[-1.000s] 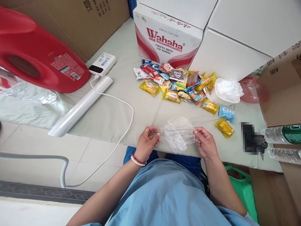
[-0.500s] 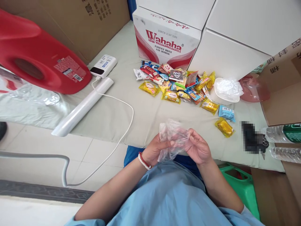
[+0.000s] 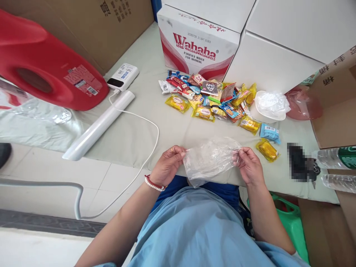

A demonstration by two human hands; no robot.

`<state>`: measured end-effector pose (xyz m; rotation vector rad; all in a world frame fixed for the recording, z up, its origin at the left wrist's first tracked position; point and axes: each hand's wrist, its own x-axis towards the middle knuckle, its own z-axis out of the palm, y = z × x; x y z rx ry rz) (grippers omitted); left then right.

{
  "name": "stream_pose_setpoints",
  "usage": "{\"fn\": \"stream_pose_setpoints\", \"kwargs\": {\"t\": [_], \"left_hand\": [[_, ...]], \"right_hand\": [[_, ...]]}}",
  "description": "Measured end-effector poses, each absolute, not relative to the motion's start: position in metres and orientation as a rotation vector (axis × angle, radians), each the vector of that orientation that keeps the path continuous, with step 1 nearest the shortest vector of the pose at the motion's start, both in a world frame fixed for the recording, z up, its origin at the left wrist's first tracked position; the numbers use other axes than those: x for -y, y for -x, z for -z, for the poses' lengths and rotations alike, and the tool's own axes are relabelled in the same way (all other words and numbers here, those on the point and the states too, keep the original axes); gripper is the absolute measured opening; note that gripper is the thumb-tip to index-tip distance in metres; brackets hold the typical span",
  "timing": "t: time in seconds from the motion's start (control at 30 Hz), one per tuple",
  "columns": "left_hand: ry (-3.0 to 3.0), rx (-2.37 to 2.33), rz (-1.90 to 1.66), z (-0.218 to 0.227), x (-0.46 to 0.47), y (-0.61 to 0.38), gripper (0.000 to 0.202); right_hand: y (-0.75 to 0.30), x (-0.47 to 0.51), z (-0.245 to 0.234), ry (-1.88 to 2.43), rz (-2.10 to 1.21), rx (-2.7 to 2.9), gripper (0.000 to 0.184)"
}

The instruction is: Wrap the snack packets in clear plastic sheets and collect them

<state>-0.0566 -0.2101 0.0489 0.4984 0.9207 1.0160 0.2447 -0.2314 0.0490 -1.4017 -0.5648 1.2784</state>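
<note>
A clear, crinkled plastic bag (image 3: 211, 159) is stretched between my two hands, just above the near edge of the table. My left hand (image 3: 170, 163) pinches its left corner between thumb and fingers. The right side is pinched by my right hand (image 3: 250, 165), where the film bunches up. Beyond the bag lies a pile of small wrapped snacks (image 3: 207, 111) in yellow, red, blue and brown packets. A yellow packet (image 3: 267, 150) and a blue packet (image 3: 269, 132) lie apart from it, nearer my right hand.
A white tub (image 3: 268, 118) holding crumpled white plastic stands right of the snacks. Behind them is a Wahaha carton (image 3: 200, 55). Leftward are a red jug (image 3: 55, 70), a white power bank (image 3: 123, 77) with a cable, and a white roll (image 3: 98, 126). Bottles (image 3: 338, 157) lie far right.
My hands have moved apart, left hand leftward and right hand rightward. The bag, bunched up between them before, is now spread out wide.
</note>
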Motion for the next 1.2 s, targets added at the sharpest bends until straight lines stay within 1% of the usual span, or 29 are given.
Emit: {"fn": "stream_pose_setpoints", "kwargs": {"t": [0.07, 0.17, 0.23, 0.33, 0.5, 0.6, 0.77, 0.87, 1.0, 1.07, 1.13, 1.2], "left_hand": [[-0.484, -0.915, -1.004, -0.049, 0.209, 0.047, 0.046], [-0.495, -0.992, -0.962, -0.049, 0.204, 0.034, 0.076], [-0.545, -1.031, -0.906, -0.049, 0.200, 0.029, 0.089], [-0.594, -1.044, -0.824, -0.049, 0.197, 0.026, 0.096], [-0.664, -0.852, -0.563, -0.043, 0.212, 0.020, 0.089], [-0.776, -0.700, -0.405, -0.039, 0.226, 0.016, 0.070], [-1.115, -0.614, -0.235, -0.042, 0.236, 0.021, 0.037], [-1.213, -0.668, -0.341, -0.049, 0.239, 0.032, 0.030], [-1.070, -0.831, -0.745, -0.056, 0.241, 0.052, 0.028], [-0.975, -0.886, -0.884, -0.056, 0.241, 0.062, 0.028], [-0.887, -0.946, -0.892, -0.052, 0.240, 0.069, 0.030], [-0.823, -1.052, -0.823, -0.046, 0.239, 0.072, 0.037]], "right_hand": [[-0.240, 0.230, -0.047, 1.397, -1.295, 0.593, 0.048], [-0.236, 0.227, -0.048, 1.388, -1.295, 0.606, 0.046], [-0.238, 0.225, -0.049, 1.367, -1.286, 0.602, 0.044], [-0.243, 0.224, -0.053, 1.335, -1.240, 0.617, 0.041], [-0.248, 0.225, -0.053, 1.327, -1.155, 0.599, 0.043], [-0.251, 0.226, -0.051, 1.337, -1.159, 0.538, 0.046], [-0.258, 0.221, -0.049, 1.341, -1.118, 0.529, 0.046], [-0.261, 0.212, -0.054, 1.324, -1.105, 0.572, 0.046], [-0.261, 0.191, -0.065, 1.261, -1.098, 0.693, 0.042], [-0.262, 0.178, -0.064, 1.233, -1.069, 0.768, 0.040], [-0.265, 0.164, -0.057, 1.274, -1.052, 0.852, 0.039], [-0.268, 0.154, -0.046, 1.429, -1.039, 0.991, 0.037]]}}
